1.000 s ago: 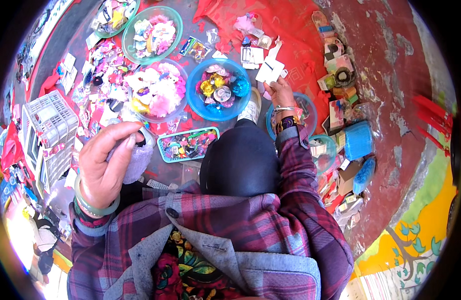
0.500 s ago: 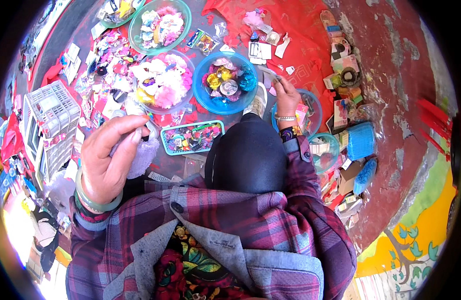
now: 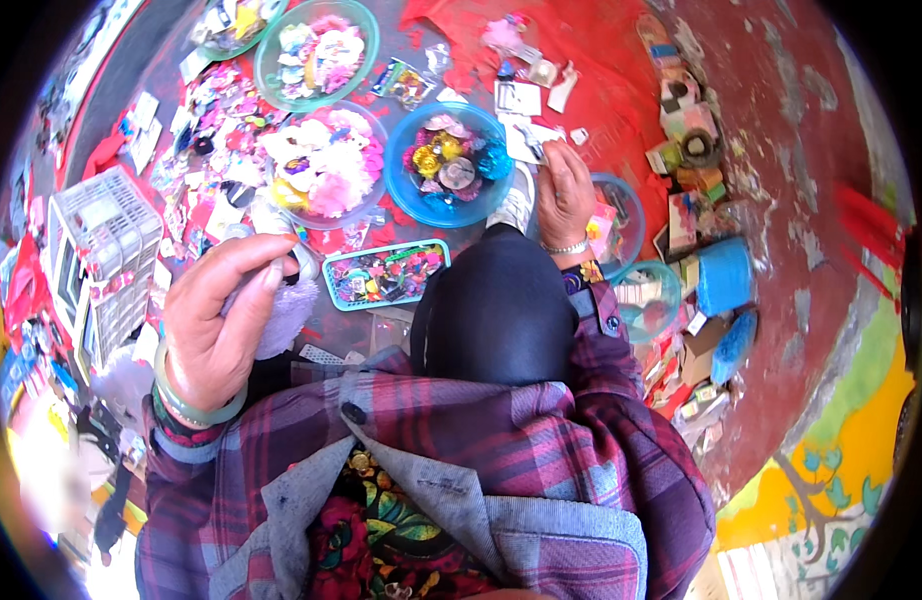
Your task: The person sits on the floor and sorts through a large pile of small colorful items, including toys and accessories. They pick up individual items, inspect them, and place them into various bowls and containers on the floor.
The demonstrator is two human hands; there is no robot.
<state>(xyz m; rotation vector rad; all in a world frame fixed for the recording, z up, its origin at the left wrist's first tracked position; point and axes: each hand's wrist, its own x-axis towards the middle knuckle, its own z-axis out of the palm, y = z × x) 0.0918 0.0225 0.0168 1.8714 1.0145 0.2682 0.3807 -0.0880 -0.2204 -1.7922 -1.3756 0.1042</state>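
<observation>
Two hands work apart; the left hand [image 3: 216, 320], raised at about nine o'clock of the picture, has its fingers curled tight around a pale lilac fluffy pom-pom [image 3: 281, 315], thumb and fingertips pinching it from above, a green bangle [image 3: 196, 408] on the wrist; the right hand [image 3: 564, 195], at about one o'clock beyond a dark-clad knee [image 3: 496, 310], lies palm down with its fingers bent over small white cards [image 3: 529, 140] on the red cloth [image 3: 591, 60]; whether it actually pinches one I cannot tell; a beaded bracelet [image 3: 566, 247] circles that wrist; just at three o'clock of the pom-pom sits a teal rectangular tray [image 3: 386, 275] of mixed coloured trinkets; at twelve o'clock of the tray a blue bowl [image 3: 451, 170] holds gold, silver and blue ornaments, touching the right hand's side; at eleven o'clock a clear bowl [image 3: 326, 165] is heaped with pink and white fabric flowers, and a green-rimmed bowl [image 3: 316, 50] lies farther out; a white wire basket [image 3: 96, 250] stands at nine o'clock; a blue spool [image 3: 726, 275] rests at three o'clock.
</observation>
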